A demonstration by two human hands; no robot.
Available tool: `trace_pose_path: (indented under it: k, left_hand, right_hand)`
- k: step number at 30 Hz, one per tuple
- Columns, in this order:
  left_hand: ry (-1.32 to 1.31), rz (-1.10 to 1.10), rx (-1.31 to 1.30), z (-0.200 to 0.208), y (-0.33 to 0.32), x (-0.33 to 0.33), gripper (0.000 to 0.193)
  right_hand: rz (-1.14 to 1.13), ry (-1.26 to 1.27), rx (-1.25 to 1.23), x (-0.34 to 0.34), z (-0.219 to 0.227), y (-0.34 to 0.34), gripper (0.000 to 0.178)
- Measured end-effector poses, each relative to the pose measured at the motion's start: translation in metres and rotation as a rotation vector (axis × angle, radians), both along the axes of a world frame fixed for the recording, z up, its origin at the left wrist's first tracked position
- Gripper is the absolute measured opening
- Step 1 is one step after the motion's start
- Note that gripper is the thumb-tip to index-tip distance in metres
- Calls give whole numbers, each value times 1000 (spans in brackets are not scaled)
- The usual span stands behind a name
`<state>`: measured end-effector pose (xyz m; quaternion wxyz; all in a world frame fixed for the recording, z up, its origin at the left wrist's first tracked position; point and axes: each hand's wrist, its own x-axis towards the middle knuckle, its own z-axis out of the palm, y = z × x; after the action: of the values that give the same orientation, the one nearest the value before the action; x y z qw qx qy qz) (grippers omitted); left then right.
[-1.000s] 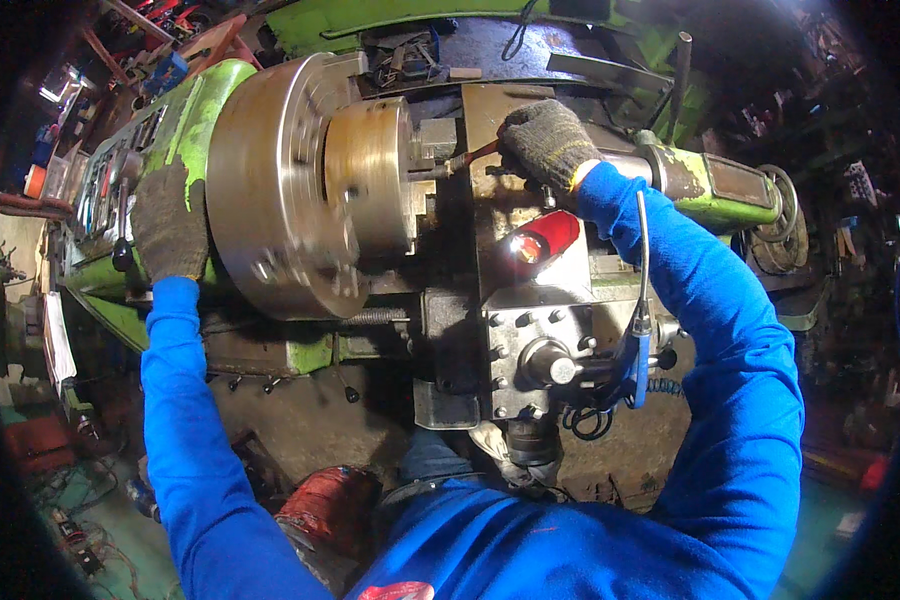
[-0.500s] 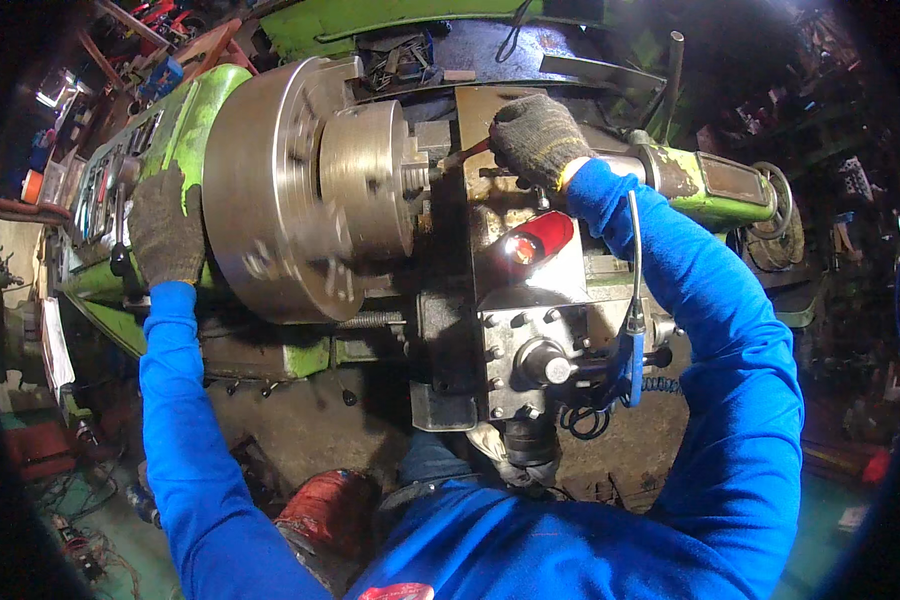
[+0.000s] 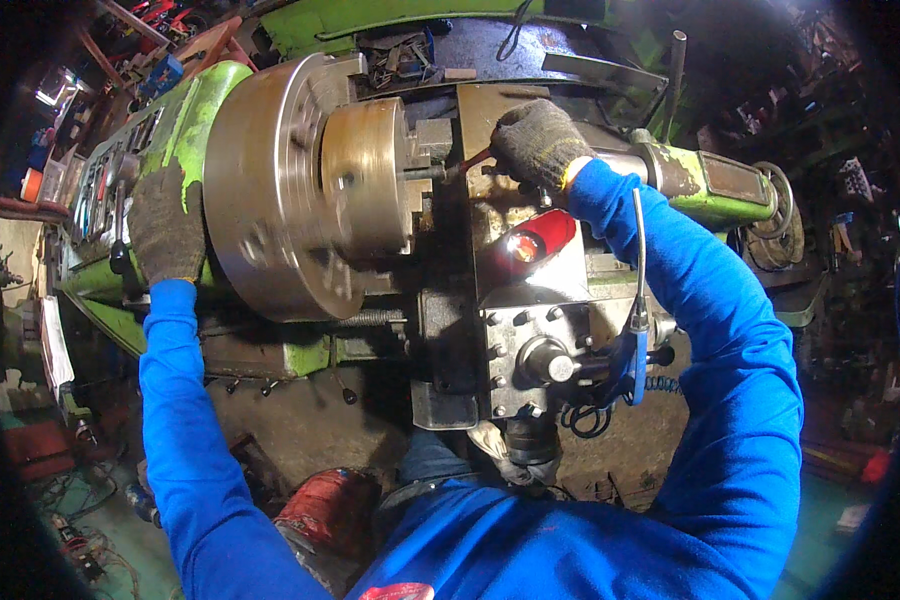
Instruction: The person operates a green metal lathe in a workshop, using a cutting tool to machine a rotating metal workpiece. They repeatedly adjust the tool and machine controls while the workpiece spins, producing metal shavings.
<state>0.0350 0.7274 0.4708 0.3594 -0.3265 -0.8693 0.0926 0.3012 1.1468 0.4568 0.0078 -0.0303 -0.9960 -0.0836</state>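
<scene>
A large steel lathe chuck [image 3: 260, 190] carries a smaller round metal workpiece [image 3: 365, 180], whose surface is blurred and brownish in places. My right hand [image 3: 538, 140], in a dark knitted glove, is closed around a slim tool with a reddish-brown shaft [image 3: 478, 158]. The tool points left toward the workpiece face; its kind and its tip are hard to make out. My left hand [image 3: 168, 228], gloved too, rests on the green headstock [image 3: 192, 125] just left of the chuck, beside a black-knobbed lever [image 3: 119, 258]. Its fingers are too dark to read.
A red lamp [image 3: 545, 238] shines on the carriage below my right hand. Nearer me stands the bolted tool post [image 3: 547, 362], with a blue air gun [image 3: 630, 362] beside it. The green tailstock [image 3: 710, 185] is at the right. A red container [image 3: 330, 510] sits low in front.
The chuck and workpiece have turned, with blurred marks in new places and more brown on the workpiece. The tool in my right hand has shifted slightly; my left hand stays put.
</scene>
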Motion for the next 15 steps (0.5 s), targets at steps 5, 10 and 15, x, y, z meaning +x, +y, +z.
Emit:
trace_pose_path:
  k: [5,10,15]
  left_hand:
    - [42,-41,6,-8,-8,-7,46]
    - [16,-1,3,-4,-2,-4,45]
    - [17,-18,11,-3,-5,-2,45]
  right_hand:
    - [-269,-190,-258,-5,21,-10,25]
    - [-347,-111,-451,-5,12,5,24]
    - [-380,-21,-552,-7,18,5,18]
